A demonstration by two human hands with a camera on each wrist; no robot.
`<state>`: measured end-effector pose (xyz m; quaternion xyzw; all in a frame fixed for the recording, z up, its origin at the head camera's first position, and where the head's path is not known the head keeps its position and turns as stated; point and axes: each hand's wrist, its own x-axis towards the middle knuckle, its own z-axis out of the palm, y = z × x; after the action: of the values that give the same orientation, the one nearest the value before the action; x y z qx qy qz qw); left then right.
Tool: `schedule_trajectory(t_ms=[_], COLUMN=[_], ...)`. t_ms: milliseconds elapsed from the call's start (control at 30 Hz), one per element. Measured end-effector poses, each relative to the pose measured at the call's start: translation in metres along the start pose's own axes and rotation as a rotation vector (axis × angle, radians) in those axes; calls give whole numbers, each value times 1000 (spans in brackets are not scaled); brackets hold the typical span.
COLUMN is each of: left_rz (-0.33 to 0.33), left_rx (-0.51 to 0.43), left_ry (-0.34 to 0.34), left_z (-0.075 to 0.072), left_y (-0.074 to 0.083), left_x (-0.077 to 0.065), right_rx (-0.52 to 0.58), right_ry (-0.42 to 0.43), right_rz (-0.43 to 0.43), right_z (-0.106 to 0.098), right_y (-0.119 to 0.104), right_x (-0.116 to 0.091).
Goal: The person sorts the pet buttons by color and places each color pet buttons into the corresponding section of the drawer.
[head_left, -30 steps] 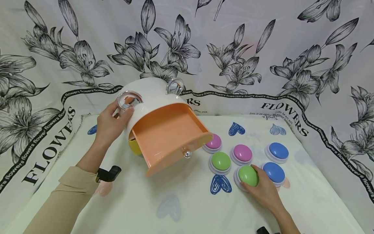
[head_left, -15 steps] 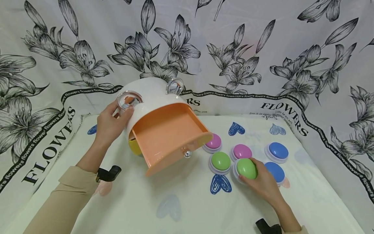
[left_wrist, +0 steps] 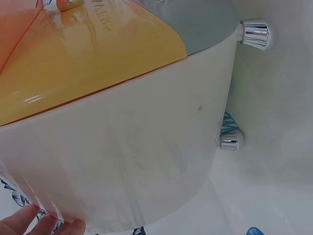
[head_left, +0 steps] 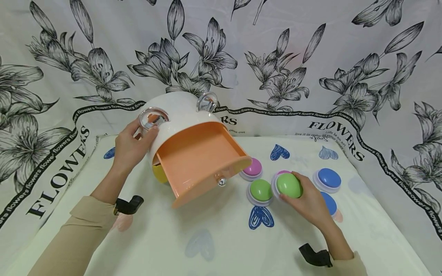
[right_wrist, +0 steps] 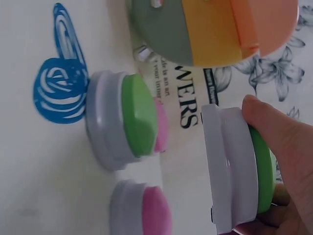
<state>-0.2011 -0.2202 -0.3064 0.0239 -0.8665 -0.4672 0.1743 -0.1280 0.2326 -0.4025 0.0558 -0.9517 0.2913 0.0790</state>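
A white, round-topped drawer cabinet (head_left: 179,103) leans back at the left, with silver ring ears on top. Its orange drawer (head_left: 197,157) stands pulled out, showing a bare inside and a silver knob (head_left: 221,181). My left hand (head_left: 132,147) grips the cabinet's upper left side, thumb just under one ring. The left wrist view shows its fingers (left_wrist: 44,225) along the white side. Between thumb and fingers, my right hand (head_left: 310,201) holds a round push button (head_left: 289,185) with green dome and whitish base, lifted and tilted. It partly covers a pink button (head_left: 284,172).
Another green button (head_left: 261,190) and a pink button (head_left: 253,167) lie beside the drawer front. Two blue buttons (head_left: 329,178) lie at the right. Yellow and grey-green drawer fronts (left_wrist: 107,54) sit below the orange one. A flower-printed cloth (head_left: 269,80) hangs behind.
The right hand has lifted the green button off the table and carried it up and slightly left, over the pink one. The left hand and the cabinet have stayed put.
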Motion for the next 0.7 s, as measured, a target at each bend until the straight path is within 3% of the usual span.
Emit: schedule_trajectory(t_ms=[333, 700], left_rz=[10, -7], left_rx=[-4, 16], left_ry=[7, 4], left_z=[1, 1], left_y=[0, -1], left_x=[0, 1], right_rx=[8, 21], right_ry=[20, 36], right_rz=[-70, -79], right_z=[-10, -22], right_y=[-17, -37], right_x=[18, 41])
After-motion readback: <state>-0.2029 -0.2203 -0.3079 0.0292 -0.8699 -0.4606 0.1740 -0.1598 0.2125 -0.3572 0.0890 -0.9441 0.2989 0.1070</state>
